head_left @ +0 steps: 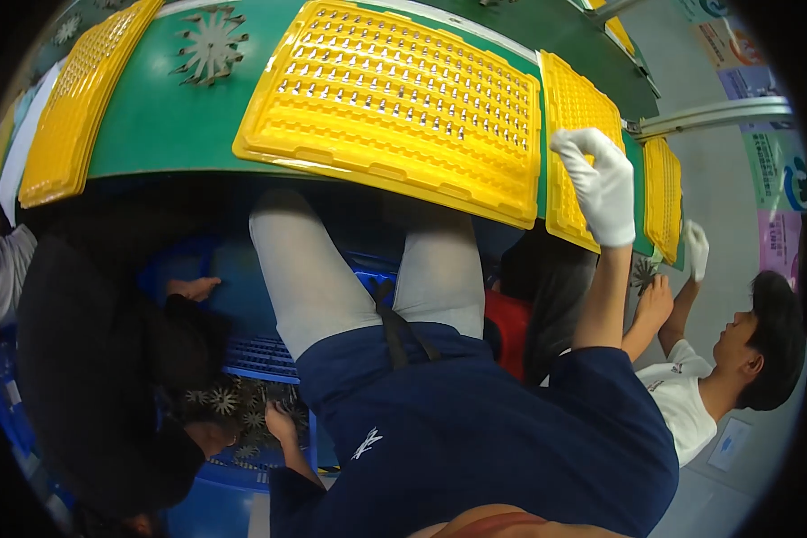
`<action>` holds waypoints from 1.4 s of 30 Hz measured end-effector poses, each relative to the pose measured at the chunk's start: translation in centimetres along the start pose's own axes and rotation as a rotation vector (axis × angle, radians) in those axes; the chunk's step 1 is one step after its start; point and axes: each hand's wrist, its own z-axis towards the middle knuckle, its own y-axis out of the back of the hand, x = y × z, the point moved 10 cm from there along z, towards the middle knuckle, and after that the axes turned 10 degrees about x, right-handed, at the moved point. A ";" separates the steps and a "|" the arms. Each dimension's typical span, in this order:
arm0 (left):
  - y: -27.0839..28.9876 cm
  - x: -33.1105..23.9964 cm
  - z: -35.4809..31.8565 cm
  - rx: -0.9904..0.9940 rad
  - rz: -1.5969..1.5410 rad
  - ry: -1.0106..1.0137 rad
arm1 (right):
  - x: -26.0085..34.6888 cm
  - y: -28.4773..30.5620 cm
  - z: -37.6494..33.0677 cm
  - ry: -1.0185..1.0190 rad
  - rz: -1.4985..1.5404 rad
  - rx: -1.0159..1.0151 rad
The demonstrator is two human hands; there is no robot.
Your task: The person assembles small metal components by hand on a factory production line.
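Observation:
My left hand [281,425], bare, reaches down at my left side into a blue crate [307,441] of grey star-shaped metal parts [224,400]. Its fingers are closed at the edge of one dark star-shaped part, partly hidden. In a white glove, my right hand [598,186] is raised in front of the yellow trays on the right. Its fingers are bent and the tips drawn together; anything between them is too small to see. The large yellow tray [377,170] ahead of me carries rows of small shiny metal pieces [408,76], with bare rows along its near side.
More yellow trays stand at left [72,117] and right [583,94] on the green table [166,134]. A star-shaped part cluster [212,45] lies at the back left. A co-worker in black [99,359] bends beside the crate; another in white [681,386] works at my right.

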 end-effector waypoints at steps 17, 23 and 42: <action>30.2 -31.8 -11.3 -0.650 -0.117 -0.730 | 0.6 -10.7 4.4 0.573 -0.275 0.452; 34.3 -41.7 -15.9 -0.480 -0.446 -0.902 | 1.0 -10.9 4.2 0.730 -0.319 0.390; 33.5 -55.0 -20.2 -0.248 -0.316 -1.407 | 10.8 -6.3 -1.4 0.424 0.427 0.332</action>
